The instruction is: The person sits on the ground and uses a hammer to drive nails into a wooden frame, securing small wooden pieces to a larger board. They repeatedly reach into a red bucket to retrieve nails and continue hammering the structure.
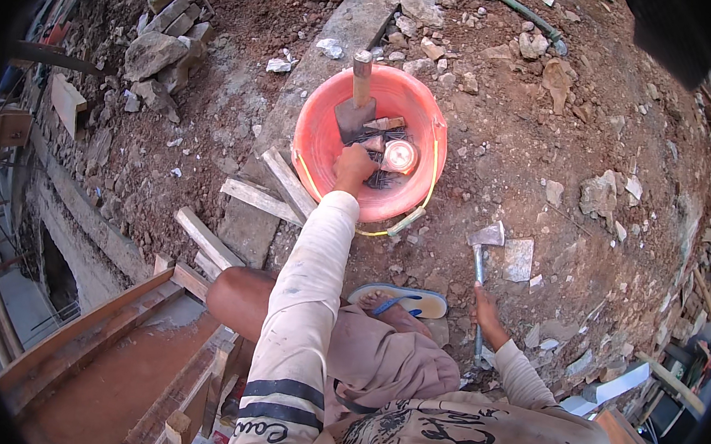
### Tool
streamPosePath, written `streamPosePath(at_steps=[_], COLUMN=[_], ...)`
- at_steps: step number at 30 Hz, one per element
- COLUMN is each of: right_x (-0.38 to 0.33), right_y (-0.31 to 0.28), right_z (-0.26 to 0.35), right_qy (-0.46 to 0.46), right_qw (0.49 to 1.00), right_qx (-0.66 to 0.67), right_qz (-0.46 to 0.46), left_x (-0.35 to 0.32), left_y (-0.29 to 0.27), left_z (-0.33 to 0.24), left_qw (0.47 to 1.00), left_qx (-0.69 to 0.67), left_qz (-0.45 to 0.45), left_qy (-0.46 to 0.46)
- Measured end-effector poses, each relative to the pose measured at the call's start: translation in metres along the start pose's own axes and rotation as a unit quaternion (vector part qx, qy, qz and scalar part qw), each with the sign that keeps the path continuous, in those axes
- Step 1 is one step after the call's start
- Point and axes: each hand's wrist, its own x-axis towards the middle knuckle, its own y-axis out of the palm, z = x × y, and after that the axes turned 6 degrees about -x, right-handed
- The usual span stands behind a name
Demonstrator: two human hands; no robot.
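Note:
My left hand (355,168) reaches down into an orange-red bucket (318,110), its fingers curled at a heap of thin dark nails (380,180). The fingertips are partly hidden, so what they pinch cannot be made out. Beside the hand lies a round pale, reddish item (400,156), perhaps a tape or roll. A trowel (353,120) with a wooden handle leans against the bucket's far wall, near a small wood piece (385,123). Low on the right, my right hand (488,314) is closed around the metal handle of a hatchet (486,235), its head pointing away from me.
Wooden offcuts (261,200) lie left of the bucket, whose yellow handle (406,221) hangs toward me. A timber-sided trough (102,369) is at lower left. Stones (155,56) are piled at far left. A flat tile piece (518,260) lies by the hatchet; a green-handled tool (526,14) rests at the top.

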Motion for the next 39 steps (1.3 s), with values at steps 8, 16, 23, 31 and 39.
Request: streamPosePath(at_steps=[8, 16, 23, 31, 39], right_x=[0.002, 0.016, 0.007, -0.001, 0.015], right_y=[0.016, 0.006, 0.005, 0.011, 0.007], right_z=[-0.008, -0.016, -0.011, -0.003, -0.016], right_qy=[-0.020, -0.066, -0.026, 0.000, -0.055], right_qw=[0.999, 0.998, 0.999, 1.000, 0.998], right_qx=[0.004, -0.015, -0.022, -0.010, 0.001], right_qz=[-0.031, -0.005, -0.020, -0.014, 0.002], left_x=[-0.012, 0.010, -0.019, -0.019, -0.021], left_y=[0.000, -0.018, -0.034, -0.013, -0.048], left_z=[-0.016, 0.012, 0.002, -0.001, 0.014], left_qw=[0.999, 0.984, 0.967, 0.958, 0.928], left_qx=[0.028, 0.133, 0.206, 0.260, -0.308], left_qz=[-0.030, -0.089, -0.025, -0.003, 0.170], left_qy=[0.001, 0.082, 0.148, 0.125, 0.124])
